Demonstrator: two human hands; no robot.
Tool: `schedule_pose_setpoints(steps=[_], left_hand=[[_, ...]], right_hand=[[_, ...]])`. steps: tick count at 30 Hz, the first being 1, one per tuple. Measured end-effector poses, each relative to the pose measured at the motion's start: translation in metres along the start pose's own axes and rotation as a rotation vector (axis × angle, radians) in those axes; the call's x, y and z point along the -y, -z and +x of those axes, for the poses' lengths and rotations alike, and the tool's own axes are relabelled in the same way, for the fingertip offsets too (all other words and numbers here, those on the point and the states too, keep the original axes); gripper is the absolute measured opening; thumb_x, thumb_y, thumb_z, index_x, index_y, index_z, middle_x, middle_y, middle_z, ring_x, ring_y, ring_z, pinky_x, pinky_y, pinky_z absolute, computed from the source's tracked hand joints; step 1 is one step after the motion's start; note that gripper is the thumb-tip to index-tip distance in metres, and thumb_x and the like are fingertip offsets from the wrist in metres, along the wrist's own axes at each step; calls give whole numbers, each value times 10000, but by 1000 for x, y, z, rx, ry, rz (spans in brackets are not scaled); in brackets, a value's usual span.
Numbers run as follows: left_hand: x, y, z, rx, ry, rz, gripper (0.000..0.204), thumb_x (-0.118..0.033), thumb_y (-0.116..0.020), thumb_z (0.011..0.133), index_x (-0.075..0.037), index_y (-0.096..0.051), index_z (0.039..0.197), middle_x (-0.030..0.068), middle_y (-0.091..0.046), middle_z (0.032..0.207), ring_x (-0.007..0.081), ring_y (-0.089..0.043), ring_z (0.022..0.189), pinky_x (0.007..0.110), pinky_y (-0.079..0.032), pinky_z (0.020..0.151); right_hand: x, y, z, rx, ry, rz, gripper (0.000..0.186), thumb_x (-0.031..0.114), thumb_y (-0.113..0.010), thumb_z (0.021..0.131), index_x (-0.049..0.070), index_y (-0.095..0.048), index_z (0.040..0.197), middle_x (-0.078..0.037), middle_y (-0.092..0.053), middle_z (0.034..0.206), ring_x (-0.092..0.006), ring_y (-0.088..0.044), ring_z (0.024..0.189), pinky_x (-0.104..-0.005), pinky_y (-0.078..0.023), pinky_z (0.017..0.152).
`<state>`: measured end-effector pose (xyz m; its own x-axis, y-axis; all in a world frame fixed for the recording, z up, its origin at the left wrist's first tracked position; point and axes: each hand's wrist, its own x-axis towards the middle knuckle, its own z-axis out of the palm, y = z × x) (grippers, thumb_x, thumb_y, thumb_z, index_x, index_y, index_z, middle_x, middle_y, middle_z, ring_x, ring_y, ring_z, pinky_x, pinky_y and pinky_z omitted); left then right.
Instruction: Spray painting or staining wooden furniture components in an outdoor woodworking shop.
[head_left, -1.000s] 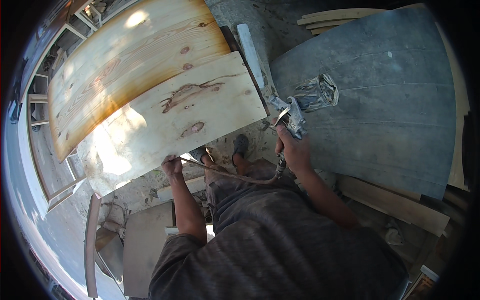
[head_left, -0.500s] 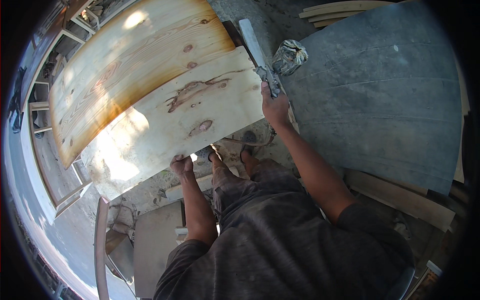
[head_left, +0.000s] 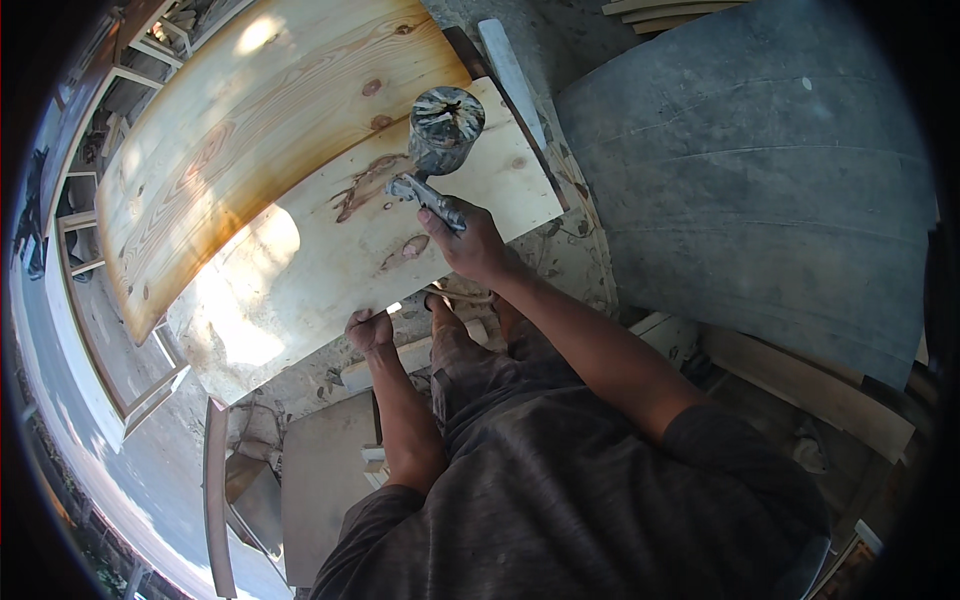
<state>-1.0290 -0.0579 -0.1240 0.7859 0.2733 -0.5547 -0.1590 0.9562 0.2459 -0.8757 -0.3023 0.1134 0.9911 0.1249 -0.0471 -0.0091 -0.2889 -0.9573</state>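
A pale wooden board (head_left: 335, 265) with dark knots and a streaky brown mark lies across the middle. My left hand (head_left: 370, 330) is closed on its near edge. Above the board's right half, my right hand (head_left: 468, 243) grips a spray gun (head_left: 403, 187) stained with grey and white. A round, paint-crusted cup sits on top of the gun, and its nozzle end points left, over the brown mark. Behind the pale board, partly covered by it, is a larger wooden panel (head_left: 285, 95) with browned edges.
A large grey sheet (head_left: 760, 180) takes up the right side. Beyond the pale board's right end stands a whitish plank (head_left: 510, 80). Wooden frames (head_left: 85, 225) line the left side. A brown panel (head_left: 325, 490) is at lower left, and a long timber piece (head_left: 800, 390) at lower right.
My right hand has swung the spray gun left, from the board's right end to over its middle right. My left hand keeps its hold on the near edge.
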Motion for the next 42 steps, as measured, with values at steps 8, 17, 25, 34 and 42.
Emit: schedule_pose_setpoints(steps=[8,17,25,34,42], left_hand=[[-4,-5,-3,-54,-9,-4,751,47,-540,561,59,-563,1312,200,-615,1334,392,-504,1335,590,-280,1210],[-5,-10,-2,-99,-57,-10,780,12,-531,551,61,-553,1330,224,-605,1344,408,-511,1321,560,-324,1195],[-6,-14,6,-115,-123,51,840,-27,-543,473,60,-582,1307,237,-614,1333,433,-539,1290,563,-351,1181],[-10,-23,1,-225,-187,26,866,-44,-510,489,58,-544,1349,253,-582,1372,440,-501,1333,584,-331,1188],[-14,-20,-3,-167,-160,72,844,-2,-593,450,44,-608,1292,219,-636,1320,419,-553,1284,571,-376,1161]], right_hand=[[-21,64,27,-152,-88,-158,416,399,-650,982,-14,-686,1015,-197,-691,782,-337,-684,726,-416,-514,667],[-62,163,64,-381,-106,-106,383,376,-680,979,0,-708,1048,-127,-689,779,-228,-617,690,-353,-511,685],[-104,189,85,-322,-157,-93,534,518,-623,974,-11,-695,975,-135,-672,732,-245,-642,685,-390,-516,690],[-81,201,36,-5,-335,35,535,533,-605,980,11,-713,941,-85,-697,751,-182,-632,683,-371,-518,691],[-85,174,51,-409,-190,55,470,469,-634,989,8,-703,936,-57,-657,698,-153,-594,615,-324,-485,629]])
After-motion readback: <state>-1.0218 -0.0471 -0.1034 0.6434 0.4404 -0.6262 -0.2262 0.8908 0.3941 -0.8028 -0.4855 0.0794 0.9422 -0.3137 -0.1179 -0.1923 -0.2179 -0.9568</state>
